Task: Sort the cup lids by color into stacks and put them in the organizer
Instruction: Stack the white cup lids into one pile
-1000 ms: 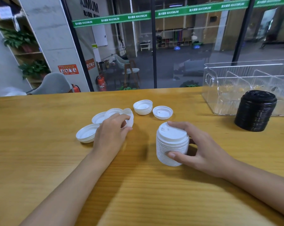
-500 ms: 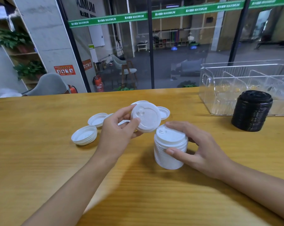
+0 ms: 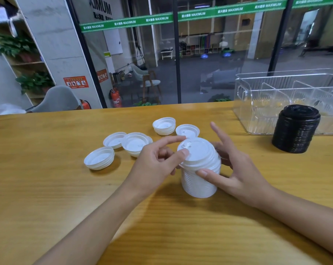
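Lids: the white stack [image 3: 200,180] stands near the middle of the table [image 3: 47,188], tops up, ribbed rims nested tight. My left hand [image 3: 158,163] pinches the top lid [image 3: 198,150] at its near rim. The thumb is on top and the forefinger stretched along the far edge, I judge to seat it square. My right hand [image 3: 238,169] braces the stack so it won't tip, thumb flat on its side, fingers straight and spread wide behind. Loose lids [image 3: 135,143] lie just beyond, mostly hollow side up, within the left hand's reach. The black stack [image 3: 295,129] stands well apart to the right, just in front of the clear organizer [image 3: 257,96].
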Demonstrator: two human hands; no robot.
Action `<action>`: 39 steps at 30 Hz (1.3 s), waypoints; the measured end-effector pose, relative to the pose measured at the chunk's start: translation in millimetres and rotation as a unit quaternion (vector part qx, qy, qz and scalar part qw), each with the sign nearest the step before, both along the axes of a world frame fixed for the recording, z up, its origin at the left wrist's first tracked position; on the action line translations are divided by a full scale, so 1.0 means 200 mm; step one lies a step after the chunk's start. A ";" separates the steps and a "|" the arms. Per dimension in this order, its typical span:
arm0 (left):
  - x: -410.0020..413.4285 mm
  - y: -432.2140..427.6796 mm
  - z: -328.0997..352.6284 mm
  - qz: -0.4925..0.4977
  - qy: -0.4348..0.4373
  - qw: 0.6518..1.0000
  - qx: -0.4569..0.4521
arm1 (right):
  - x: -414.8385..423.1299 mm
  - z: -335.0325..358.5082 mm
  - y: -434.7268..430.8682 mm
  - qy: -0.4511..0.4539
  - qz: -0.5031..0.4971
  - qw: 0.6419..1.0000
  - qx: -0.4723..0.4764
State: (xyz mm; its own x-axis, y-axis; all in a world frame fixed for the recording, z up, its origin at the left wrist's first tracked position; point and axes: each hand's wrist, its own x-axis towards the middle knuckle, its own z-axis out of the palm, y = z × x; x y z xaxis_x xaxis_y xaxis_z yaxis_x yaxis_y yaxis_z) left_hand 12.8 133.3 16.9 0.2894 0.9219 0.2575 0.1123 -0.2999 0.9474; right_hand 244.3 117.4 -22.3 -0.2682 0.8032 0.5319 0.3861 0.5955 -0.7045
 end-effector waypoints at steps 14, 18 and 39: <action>-0.01 0.00 -0.01 -0.040 0.063 0.996 0.058 | 0.00 0.00 0.00 -0.009 0.008 1.000 0.013; -0.01 -0.01 -0.01 -0.030 0.020 0.998 0.059 | -0.01 0.01 -0.01 -0.002 0.018 1.000 0.003; 0.01 -0.02 -0.02 -0.007 0.023 0.996 0.082 | -0.01 0.00 0.00 -0.028 0.014 1.000 0.001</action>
